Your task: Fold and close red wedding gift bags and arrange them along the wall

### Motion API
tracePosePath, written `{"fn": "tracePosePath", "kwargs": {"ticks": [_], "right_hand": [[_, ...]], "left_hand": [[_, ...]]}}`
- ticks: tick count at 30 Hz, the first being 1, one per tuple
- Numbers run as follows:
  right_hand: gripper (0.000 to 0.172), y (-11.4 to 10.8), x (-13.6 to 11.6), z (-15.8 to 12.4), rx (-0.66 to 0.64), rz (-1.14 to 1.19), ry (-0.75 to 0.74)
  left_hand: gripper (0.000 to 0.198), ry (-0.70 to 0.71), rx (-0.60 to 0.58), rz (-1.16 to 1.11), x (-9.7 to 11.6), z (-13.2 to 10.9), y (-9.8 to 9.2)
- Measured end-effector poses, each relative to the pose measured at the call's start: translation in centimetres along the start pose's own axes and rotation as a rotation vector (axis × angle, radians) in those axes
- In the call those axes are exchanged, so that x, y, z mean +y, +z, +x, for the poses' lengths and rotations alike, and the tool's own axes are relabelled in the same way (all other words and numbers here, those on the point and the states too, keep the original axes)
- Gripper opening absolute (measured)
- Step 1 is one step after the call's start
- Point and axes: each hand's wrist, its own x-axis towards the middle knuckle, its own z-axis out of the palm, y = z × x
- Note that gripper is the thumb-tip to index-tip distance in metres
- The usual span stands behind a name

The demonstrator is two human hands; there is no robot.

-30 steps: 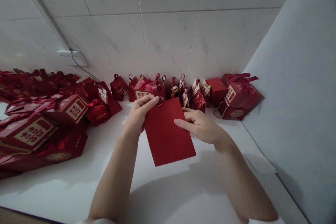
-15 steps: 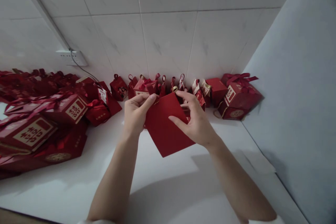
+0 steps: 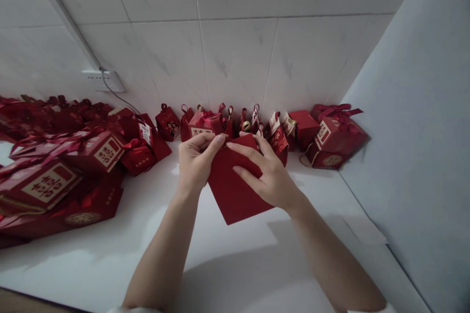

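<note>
A plain red cardboard piece (image 3: 235, 190), perhaps one side of a folded gift box, is held tilted over the white table. My left hand (image 3: 196, 161) pinches its upper left corner between thumb and bent fingers. Across its upper right part lies my right hand (image 3: 270, 176), with a fingertip near the left thumb, the thumb against the front face and another finger at the top edge. Whatever is between the fingertips at the top edge is too small to make out. The back of the piece is hidden.
Red gift boxes with ribbons (image 3: 47, 186) are piled at the left. A row of small red boxes (image 3: 169, 122) stands along the tiled wall, ending in stacked boxes (image 3: 336, 137) at the right. A power strip (image 3: 105, 79) and cable are at the wall; a pale panel (image 3: 414, 107) bounds the right side.
My right hand has shifted left along the top edge, its fingertip now close to my left thumb. The red piece has moved slightly down, and my left hand slightly right.
</note>
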Motion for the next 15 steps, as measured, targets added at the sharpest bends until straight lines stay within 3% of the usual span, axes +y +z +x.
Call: {"fn": "tracePosePath", "kwargs": {"ticks": [11, 15], "right_hand": [[0.040, -0.17, 0.28, 0.24, 0.008, 0.082, 0.030], [0.068, -0.22, 0.38, 0.30, 0.050, 0.306, 0.183]], "left_hand": [[0.027, -0.043, -0.049, 0.024, 0.00, 0.17, 0.12], [0.034, 0.016, -0.127, 0.120, 0.35, -0.10, 0.26]]}}
